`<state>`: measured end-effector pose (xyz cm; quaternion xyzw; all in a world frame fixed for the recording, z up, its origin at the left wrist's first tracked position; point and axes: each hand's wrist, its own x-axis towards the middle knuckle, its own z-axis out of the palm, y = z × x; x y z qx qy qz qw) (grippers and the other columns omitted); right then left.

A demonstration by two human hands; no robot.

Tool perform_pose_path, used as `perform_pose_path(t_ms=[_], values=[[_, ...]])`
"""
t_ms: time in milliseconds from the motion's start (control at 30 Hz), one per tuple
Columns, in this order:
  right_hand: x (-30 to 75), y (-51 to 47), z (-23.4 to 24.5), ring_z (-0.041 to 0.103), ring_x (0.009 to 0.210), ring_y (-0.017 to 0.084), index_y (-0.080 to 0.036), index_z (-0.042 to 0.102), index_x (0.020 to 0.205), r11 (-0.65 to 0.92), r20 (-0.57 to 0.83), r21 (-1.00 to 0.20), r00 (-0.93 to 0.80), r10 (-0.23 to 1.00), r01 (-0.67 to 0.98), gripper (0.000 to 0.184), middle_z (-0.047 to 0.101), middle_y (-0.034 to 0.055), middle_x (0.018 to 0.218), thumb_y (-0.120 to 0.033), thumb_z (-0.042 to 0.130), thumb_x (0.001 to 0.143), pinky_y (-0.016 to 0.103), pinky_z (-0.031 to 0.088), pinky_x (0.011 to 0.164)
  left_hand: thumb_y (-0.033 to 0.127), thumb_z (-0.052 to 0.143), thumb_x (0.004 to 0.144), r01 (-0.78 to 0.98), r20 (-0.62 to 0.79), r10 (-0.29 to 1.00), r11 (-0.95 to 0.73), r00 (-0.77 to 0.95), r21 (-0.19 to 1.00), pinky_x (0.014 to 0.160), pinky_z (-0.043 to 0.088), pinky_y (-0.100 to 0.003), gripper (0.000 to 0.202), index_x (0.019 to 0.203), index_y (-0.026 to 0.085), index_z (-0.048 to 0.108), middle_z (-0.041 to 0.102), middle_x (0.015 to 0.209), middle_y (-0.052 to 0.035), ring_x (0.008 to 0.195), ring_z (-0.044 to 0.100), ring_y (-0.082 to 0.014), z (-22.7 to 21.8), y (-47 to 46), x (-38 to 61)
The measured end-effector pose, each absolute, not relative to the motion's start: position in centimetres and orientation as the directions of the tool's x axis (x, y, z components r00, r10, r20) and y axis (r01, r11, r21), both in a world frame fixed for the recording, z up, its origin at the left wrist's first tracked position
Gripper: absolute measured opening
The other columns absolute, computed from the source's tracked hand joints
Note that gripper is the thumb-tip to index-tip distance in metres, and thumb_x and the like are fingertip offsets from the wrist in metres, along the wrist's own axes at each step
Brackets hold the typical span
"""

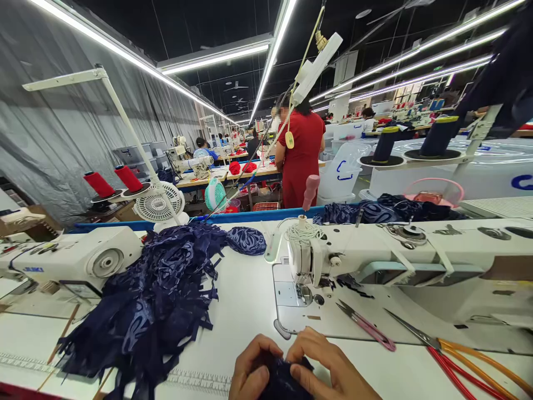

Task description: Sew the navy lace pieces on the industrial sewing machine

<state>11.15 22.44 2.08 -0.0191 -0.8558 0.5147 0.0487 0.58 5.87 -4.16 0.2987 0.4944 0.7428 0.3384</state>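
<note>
At the bottom of the head view, my left hand (252, 368) and my right hand (322, 364) pinch a piece of dark navy fabric (285, 380) between them, low over the table's front edge. Its lower part runs out of the picture. Just beyond my hands stands a white sewing machine (353, 250), its needle area and metal plate (291, 291) facing me. To my left lies a big heap of navy patterned fabric pieces (166, 294) with loose strips. A small patterned piece (246, 240) rests at the heap's far end.
Pink-handled snips (366, 326) and orange-and-red-handled scissors (453, 350) lie right of my hands. A printed ruler (200, 380) runs along the front. Another sewing machine (75, 261) stands left, beside a white fan (160, 203). A person in red (303, 150) stands beyond the table.
</note>
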Motion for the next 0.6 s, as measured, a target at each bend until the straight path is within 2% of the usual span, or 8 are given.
perform_pose_path(t_ms=[67,133,233,367,467,533,600], values=[[11.0,22.4,2.2,0.055,0.094,0.022,-0.024,0.059,0.086,0.467,0.056,-0.884,-0.995,0.088,-0.008,0.022,0.058,0.0008,0.09,-0.042,0.051,0.096,0.036,0.04,0.088,0.068,0.07,0.072,-0.16,0.068,0.795,-0.204,-0.603,0.966,0.059,0.025,-0.024,0.056,0.093,0.018,0.06,0.049,0.072,0.0026,0.063,0.036,-0.0105,-3.4,5.8,0.7],[10.8,22.4,2.0,0.055,0.092,0.022,-0.024,0.058,0.084,0.465,0.064,-0.885,-0.994,0.087,-0.017,0.023,0.057,0.0008,0.088,-0.042,0.051,0.096,0.037,0.04,0.087,0.066,0.071,0.073,-0.11,0.003,0.762,-0.097,-0.648,0.989,0.057,0.022,-0.025,0.052,0.083,0.018,0.056,0.043,0.066,0.0048,0.06,0.032,-0.0098,-2.7,5.8,1.0],[10.8,22.3,1.6,0.055,0.091,0.022,-0.023,0.057,0.083,0.467,0.081,-0.884,-0.993,0.09,-0.03,0.024,0.056,0.0008,0.087,-0.042,0.05,0.096,0.037,0.04,0.087,0.069,0.068,0.076,-0.113,-0.082,0.713,0.003,-0.696,0.994,0.056,0.021,-0.025,0.053,0.073,0.019,0.048,0.036,0.061,0.0068,0.058,0.029,-0.0095,-2.0,6.0,1.5],[11.0,22.1,1.3,0.055,0.09,0.021,-0.024,0.056,0.082,0.479,0.091,-0.877,-0.99,0.106,-0.03,0.022,0.057,0.0003,0.087,-0.04,0.05,0.097,0.038,0.039,0.088,0.072,0.067,0.075,-0.224,-0.144,0.712,-0.018,-0.687,0.975,0.055,0.019,-0.025,0.056,0.072,0.02,0.047,0.033,0.06,0.0081,0.057,0.025,-0.0089,-1.9,6.1,1.7],[11.0,22.1,1.3,0.056,0.09,0.02,-0.024,0.055,0.082,0.489,0.094,-0.872,-0.987,0.127,-0.02,0.021,0.057,-0.0001,0.087,-0.038,0.05,0.097,0.036,0.04,0.088,0.071,0.06,0.082,-0.252,-0.148,0.729,-0.035,-0.669,0.967,0.055,0.019,-0.025,0.055,0.069,0.019,0.046,0.031,0.06,0.0077,0.057,0.024,-0.0088,-1.9,5.9,1.4],[10.9,22.1,1.2,0.057,0.09,0.02,-0.024,0.055,0.082,0.504,0.09,-0.864,-0.987,0.131,-0.012,0.021,0.058,0.0,0.087,-0.037,0.049,0.097,0.036,0.041,0.088,0.069,0.054,0.087,-0.282,-0.144,0.752,-0.057,-0.644,0.958,0.055,0.02,-0.024,0.053,0.073,0.019,0.049,0.033,0.062,0.0069,0.057,0.025,-0.0088,-2.0,5.6,1.2],[10.9,22.2,1.1,0.057,0.089,0.02,-0.024,0.055,0.081,0.517,0.095,-0.856,-0.987,0.127,-0.016,0.022,0.058,0.0,0.086,-0.037,0.049,0.098,0.036,0.041,0.087,0.065,0.061,0.085,-0.311,-0.101,0.785,-0.121,-0.611,0.943,0.056,0.021,-0.024,0.047,0.08,0.019,0.051,0.038,0.067,0.0059,0.059,0.029,-0.0087,-2.4,5.3,1.2]])
